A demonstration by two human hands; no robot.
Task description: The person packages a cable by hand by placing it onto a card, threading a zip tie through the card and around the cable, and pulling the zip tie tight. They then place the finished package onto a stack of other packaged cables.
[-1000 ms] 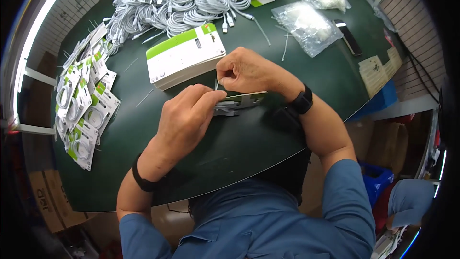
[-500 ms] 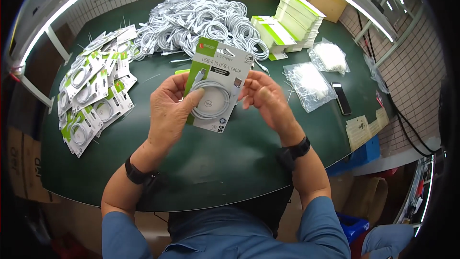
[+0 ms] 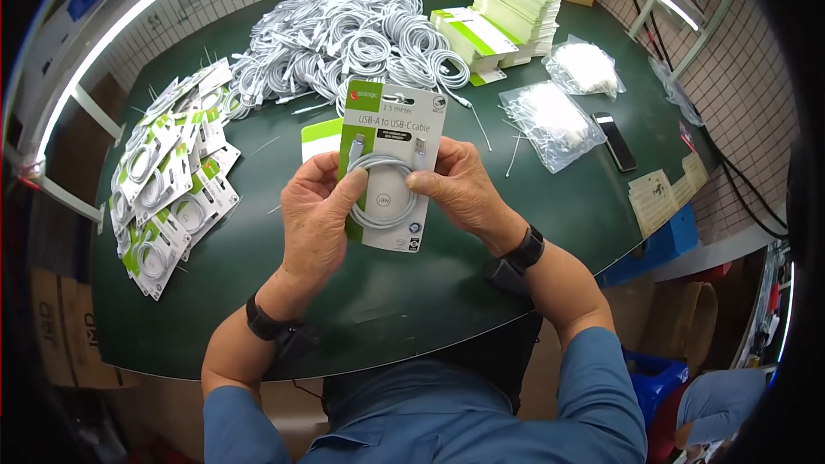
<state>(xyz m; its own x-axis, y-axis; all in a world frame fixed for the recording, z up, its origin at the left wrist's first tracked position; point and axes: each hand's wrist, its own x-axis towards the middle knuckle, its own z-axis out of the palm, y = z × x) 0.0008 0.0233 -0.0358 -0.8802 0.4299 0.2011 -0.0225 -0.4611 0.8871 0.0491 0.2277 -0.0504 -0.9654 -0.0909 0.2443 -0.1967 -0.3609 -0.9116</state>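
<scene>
Upright in front of me is a white and green cable card (image 3: 401, 120) with a coiled white USB cable (image 3: 384, 222) lying on its face. My left hand (image 3: 316, 206) grips the card's left edge, thumb pressed on the coil. At the right edge my right hand (image 3: 464, 185) pinches it too, its thumb on the coil near the cable's plug. Both hands' fingers go behind the card and are partly hidden. Another green and white card (image 3: 321, 139) shows just behind, beside my left fingers; what it rests on is hidden.
A heap of coiled white cables (image 3: 344, 43) covers the table's far side. Finished-looking carded cables (image 3: 163, 172) are piled at left. Stacked blank cards (image 3: 516, 13), two bags of white ties (image 3: 550, 126) and a phone (image 3: 615, 142) lie at right.
My right hand has moved in from beside the card and taken hold of its right edge. The card has turned more upright and come slightly lower.
</scene>
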